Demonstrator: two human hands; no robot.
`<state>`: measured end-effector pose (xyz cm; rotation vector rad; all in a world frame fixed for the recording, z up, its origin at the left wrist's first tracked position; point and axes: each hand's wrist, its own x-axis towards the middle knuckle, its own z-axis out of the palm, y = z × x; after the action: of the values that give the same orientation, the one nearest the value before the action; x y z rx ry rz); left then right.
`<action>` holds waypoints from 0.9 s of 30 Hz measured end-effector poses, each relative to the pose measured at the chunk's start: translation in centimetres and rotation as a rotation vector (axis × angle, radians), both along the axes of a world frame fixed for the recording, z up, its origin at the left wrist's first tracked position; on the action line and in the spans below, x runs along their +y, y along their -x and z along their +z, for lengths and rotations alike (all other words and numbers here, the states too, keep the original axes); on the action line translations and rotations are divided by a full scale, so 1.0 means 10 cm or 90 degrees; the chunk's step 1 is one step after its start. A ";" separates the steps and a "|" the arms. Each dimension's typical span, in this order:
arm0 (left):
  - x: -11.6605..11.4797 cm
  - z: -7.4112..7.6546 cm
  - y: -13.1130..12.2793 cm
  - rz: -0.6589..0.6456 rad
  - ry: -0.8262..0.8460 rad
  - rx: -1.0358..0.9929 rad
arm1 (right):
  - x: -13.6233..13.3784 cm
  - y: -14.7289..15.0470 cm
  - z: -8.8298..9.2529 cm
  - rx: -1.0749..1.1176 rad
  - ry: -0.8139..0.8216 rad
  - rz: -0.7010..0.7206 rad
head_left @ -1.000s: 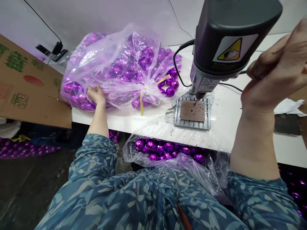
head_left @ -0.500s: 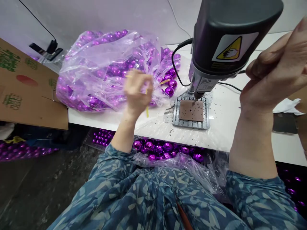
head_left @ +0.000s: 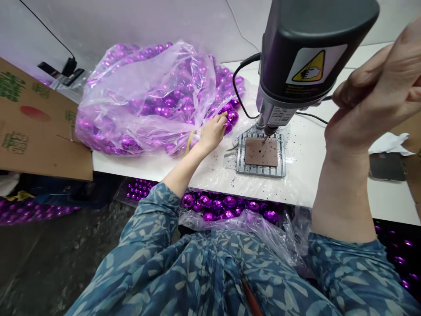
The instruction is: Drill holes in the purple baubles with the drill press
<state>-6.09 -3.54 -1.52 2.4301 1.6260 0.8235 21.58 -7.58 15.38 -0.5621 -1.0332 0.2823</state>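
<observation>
My left hand point(head_left: 212, 131) is at the mouth of a clear plastic bag point(head_left: 138, 79) full of shiny purple faceted balls. Its fingers are closed around one purple ball point(head_left: 228, 127) beside others spilling out. A yellow strip point(head_left: 189, 142) lies by the wrist. On the right, my right hand point(head_left: 371, 96) grips the lever of a black drill press point(head_left: 315, 44); most of the lever is hidden. Under the chuck point(head_left: 270, 131) sits a brown square plate point(head_left: 261, 152) with a small hole, on the slotted metal base point(head_left: 241, 164). Dark shavings are scattered around it.
More purple balls point(head_left: 230, 202) lie in plastic below the front edge of the white table point(head_left: 296, 188). A cardboard box point(head_left: 42, 131) stands at left. A dark flat object point(head_left: 388, 166) and white tissue point(head_left: 391, 142) lie at right. A black cable point(head_left: 235, 83) loops beside the drill.
My left hand has moved right and come down onto the purple balls at the bag's opening. My right hand stays on the drill press lever. The view has shifted slightly.
</observation>
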 end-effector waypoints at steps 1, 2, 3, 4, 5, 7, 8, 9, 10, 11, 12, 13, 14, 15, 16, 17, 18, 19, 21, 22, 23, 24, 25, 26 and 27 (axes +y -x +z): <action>0.10 0.01 -0.07 0.011 0.005 0.013 | -0.01 0.00 0.00 0.005 -0.007 0.016; 0.19 0.02 -0.14 0.024 0.031 0.045 | -0.02 0.01 0.01 0.011 -0.018 0.027; 0.26 0.02 -0.19 0.032 0.066 0.078 | -0.03 0.01 0.02 0.015 -0.026 0.030; 0.31 0.01 -0.22 0.031 0.094 0.095 | -0.03 0.01 0.02 0.015 -0.028 0.026; 0.33 0.01 -0.24 0.028 0.108 0.090 | -0.04 0.01 0.03 0.011 -0.026 0.021; 0.33 0.02 -0.23 0.027 0.105 0.006 | -0.04 0.00 0.03 0.001 -0.020 0.018; 0.30 0.04 -0.21 0.026 0.103 -0.070 | -0.04 0.00 0.04 0.002 -0.026 0.018; 0.26 0.07 -0.19 0.023 0.115 -0.162 | -0.03 0.00 0.03 0.003 -0.036 0.019; 0.20 0.11 -0.18 0.019 0.144 -0.267 | -0.03 -0.01 0.03 0.003 -0.046 0.022; 0.14 0.17 -0.18 0.014 0.188 -0.379 | -0.02 -0.01 0.03 0.012 -0.056 0.020; 0.07 0.22 -0.18 0.009 0.241 -0.494 | -0.01 -0.02 0.03 0.014 -0.058 0.024; -0.01 0.27 -0.21 0.009 0.297 -0.608 | -0.01 -0.03 0.02 0.012 -0.056 0.032; -0.09 0.31 -0.24 0.013 0.352 -0.719 | -0.01 -0.04 0.02 0.008 -0.051 0.041; -0.17 0.34 -0.28 0.020 0.403 -0.818 | 0.00 -0.05 0.01 0.002 -0.045 0.049; -0.24 0.35 -0.33 0.028 0.450 -0.900 | 0.00 -0.06 0.01 -0.005 -0.044 0.054; -0.31 0.35 -0.39 0.035 0.491 -0.961 | 0.00 -0.07 0.00 -0.009 -0.044 0.056; -0.37 0.33 -0.44 0.037 0.528 -0.999 | 0.00 -0.07 0.00 -0.011 -0.044 0.058; -0.41 0.30 -0.48 0.034 0.558 -1.017 | -0.01 -0.07 0.01 -0.006 -0.049 0.056; -0.48 0.21 -0.56 0.016 0.593 -1.012 | -0.02 -0.06 0.01 -0.004 -0.040 0.056; -0.50 0.16 -0.59 0.004 0.598 -0.995 | -0.03 -0.06 0.02 -0.004 -0.033 0.056; -0.51 0.10 -0.62 -0.007 0.591 -0.973 | -0.03 -0.05 0.03 -0.005 -0.027 0.055; -0.53 0.04 -0.66 -0.016 0.572 -0.946 | -0.04 -0.05 0.04 -0.005 -0.022 0.055; -0.54 -0.02 -0.69 -0.024 0.542 -0.915 | -0.05 -0.05 0.04 -0.006 -0.017 0.056; -0.55 -0.07 -0.72 -0.031 0.509 -0.880 | -0.06 -0.05 0.05 -0.005 -0.014 0.058; -0.56 -0.13 -0.75 -0.039 0.476 -0.844 | -0.06 -0.04 0.05 -0.005 -0.013 0.059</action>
<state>1.37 -9.10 -2.82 0.9422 0.9708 1.1266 22.02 -8.21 15.90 -0.4985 -1.0698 0.3509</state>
